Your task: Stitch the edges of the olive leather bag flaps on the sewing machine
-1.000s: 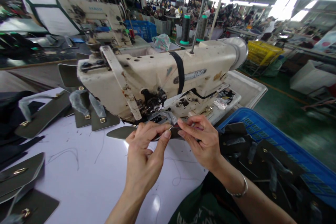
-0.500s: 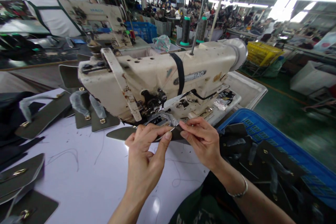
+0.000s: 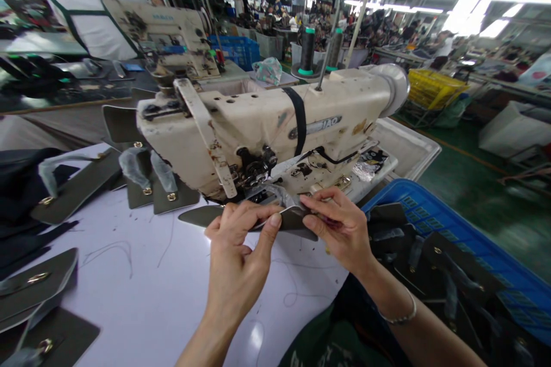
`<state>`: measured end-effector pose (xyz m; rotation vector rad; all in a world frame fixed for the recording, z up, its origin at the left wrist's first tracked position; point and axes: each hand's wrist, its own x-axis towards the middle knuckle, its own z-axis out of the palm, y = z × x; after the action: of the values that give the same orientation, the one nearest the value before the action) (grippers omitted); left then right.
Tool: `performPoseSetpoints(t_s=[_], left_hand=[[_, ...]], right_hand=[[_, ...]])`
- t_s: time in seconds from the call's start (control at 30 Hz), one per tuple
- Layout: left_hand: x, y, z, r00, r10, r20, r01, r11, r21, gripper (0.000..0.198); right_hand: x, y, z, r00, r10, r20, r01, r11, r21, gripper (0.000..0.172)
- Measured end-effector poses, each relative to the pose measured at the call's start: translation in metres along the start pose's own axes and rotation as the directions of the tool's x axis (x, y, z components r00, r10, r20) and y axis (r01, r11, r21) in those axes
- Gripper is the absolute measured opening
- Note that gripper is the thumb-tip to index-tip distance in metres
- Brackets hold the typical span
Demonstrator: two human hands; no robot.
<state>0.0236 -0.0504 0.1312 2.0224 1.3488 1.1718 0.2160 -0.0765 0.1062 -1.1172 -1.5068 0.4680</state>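
Note:
My left hand (image 3: 241, 241) pinches the pale edge of a dark olive flap panel (image 3: 200, 215) between thumb and fingers. The panel lies below the sewing machine (image 3: 253, 120), close in front of its needle area, which is partly hidden. A clear plastic wrap (image 3: 279, 194) shows just behind the panel. At the panel's right part is my right hand (image 3: 340, 226), its fingers curled and the thumb drawn toward the forefinger. A small pinkish and yellow bit shows among those fingers, too hidden to name.
Olive panels with gold fittings and plastic-wrapped straps lie on the white table (image 3: 172, 292) at left. A blue basket (image 3: 465, 241) full of similar panels stands at right. Two thread cones (image 3: 307, 51) rise behind the machine. Loose threads lie on the table.
My right hand has moved slightly right, and its thumb and forefinger have parted a little from the panel's edge. My left hand keeps its pinch. The view has shifted slightly.

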Motion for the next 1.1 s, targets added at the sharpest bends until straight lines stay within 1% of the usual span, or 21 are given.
performPoseSetpoints(t_s=[0.1,0.2,0.3,0.53,0.7,0.9,1.1], left_hand=[[0.000,0.000,0.000,1.000,-0.007,-0.003,0.007,1.000,0.000,0.015],[0.000,0.001,0.001,1.000,-0.009,-0.003,0.009,1.000,-0.015,0.015],[0.001,0.001,0.002,1.000,-0.009,0.003,0.009,1.000,-0.026,0.015],[0.001,-0.002,0.001,1.000,0.028,0.004,-0.027,0.998,-0.053,0.013],[0.002,-0.004,0.000,1.000,0.027,0.006,-0.027,0.998,-0.063,0.012],[0.004,-0.003,-0.001,1.000,0.018,-0.004,-0.018,0.998,-0.055,0.014],[0.003,-0.004,0.001,1.000,0.014,-0.012,-0.014,0.999,-0.043,0.014]], right_hand=[[0.000,-0.005,-0.007,0.989,-0.147,0.015,0.148,0.979,-0.144,0.037],[0.001,-0.008,-0.010,0.978,-0.208,0.033,0.209,0.945,-0.253,0.039],[0.003,-0.010,-0.009,0.979,-0.200,0.042,0.204,0.936,-0.286,0.037],[0.005,-0.007,-0.003,0.990,-0.121,0.066,0.131,0.976,-0.172,0.035],[0.004,-0.007,-0.001,0.990,-0.140,0.037,0.144,0.978,-0.152,0.035],[-0.002,-0.013,-0.007,0.980,-0.200,0.019,0.200,0.956,-0.216,0.040],[-0.002,-0.020,-0.006,0.979,-0.202,0.028,0.201,0.927,-0.316,0.039]])
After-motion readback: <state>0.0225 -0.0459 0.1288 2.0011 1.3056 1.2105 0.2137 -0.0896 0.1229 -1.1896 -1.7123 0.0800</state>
